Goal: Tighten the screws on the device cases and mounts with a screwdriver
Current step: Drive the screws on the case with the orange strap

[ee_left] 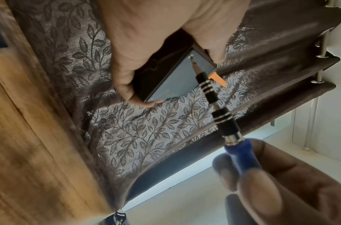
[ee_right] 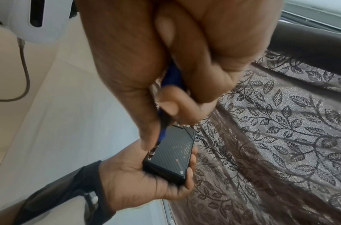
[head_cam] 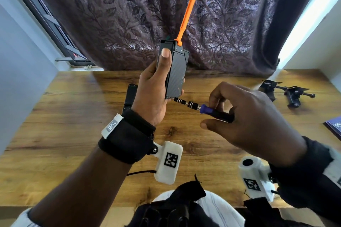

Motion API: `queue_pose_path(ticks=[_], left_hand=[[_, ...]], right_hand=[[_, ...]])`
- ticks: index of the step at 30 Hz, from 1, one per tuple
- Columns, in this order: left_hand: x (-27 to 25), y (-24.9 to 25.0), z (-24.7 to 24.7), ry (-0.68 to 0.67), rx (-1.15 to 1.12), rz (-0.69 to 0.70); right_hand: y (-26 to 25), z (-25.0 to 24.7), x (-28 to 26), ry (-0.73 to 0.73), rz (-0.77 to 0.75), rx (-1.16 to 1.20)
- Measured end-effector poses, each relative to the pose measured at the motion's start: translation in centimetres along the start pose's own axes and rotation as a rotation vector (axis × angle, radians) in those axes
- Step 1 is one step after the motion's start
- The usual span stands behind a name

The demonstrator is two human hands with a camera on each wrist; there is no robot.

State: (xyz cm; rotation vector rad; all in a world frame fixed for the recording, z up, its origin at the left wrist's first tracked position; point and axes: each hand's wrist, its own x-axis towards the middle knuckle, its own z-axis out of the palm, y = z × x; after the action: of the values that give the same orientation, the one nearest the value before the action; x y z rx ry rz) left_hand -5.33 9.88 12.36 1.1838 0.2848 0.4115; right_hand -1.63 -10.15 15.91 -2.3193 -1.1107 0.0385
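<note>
Above the wooden table [head_cam: 73,125], the left hand [head_cam: 153,94] grips a black device case [head_cam: 177,72] upright, fingers wrapped round; the right hand [head_cam: 254,116] pinches a screwdriver [head_cam: 195,106], tip at the case's lower corner

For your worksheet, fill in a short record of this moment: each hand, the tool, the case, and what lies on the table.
left hand: grips the case, lifted above the table
right hand: holds the screwdriver by its handle
screwdriver: blue-and-black handle, tip at a screw in the case's near corner
case: black, woven-pattern face, orange antenna sticking up
table: wooden; black mounts at far right
</note>
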Motion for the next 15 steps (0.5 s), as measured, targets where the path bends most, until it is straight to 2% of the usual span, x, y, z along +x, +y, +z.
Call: queue_pose_path(ticks=[4, 8, 12, 15], left_hand=[[-0.16, -0.5, -0.13, 0.011, -0.005, -0.016], [-0.23, -0.85, -0.29, 0.035, -0.018, -0.033], [-0.1, -0.76, -0.46, 0.048, -0.021, -0.031], [-0.02, -0.68, -0.49, 0.054, -0.022, -0.041]], right_hand=[[-0.12, -0.31, 0.12, 0.114, 0.016, 0.041], [-0.24, 0.2, 0.47, 0.116, -0.018, 0.022], [-0.11, 0.28, 0.45, 0.058, -0.052, 0.066], [0.02, 0.23, 0.29, -0.003, -0.109, 0.006]])
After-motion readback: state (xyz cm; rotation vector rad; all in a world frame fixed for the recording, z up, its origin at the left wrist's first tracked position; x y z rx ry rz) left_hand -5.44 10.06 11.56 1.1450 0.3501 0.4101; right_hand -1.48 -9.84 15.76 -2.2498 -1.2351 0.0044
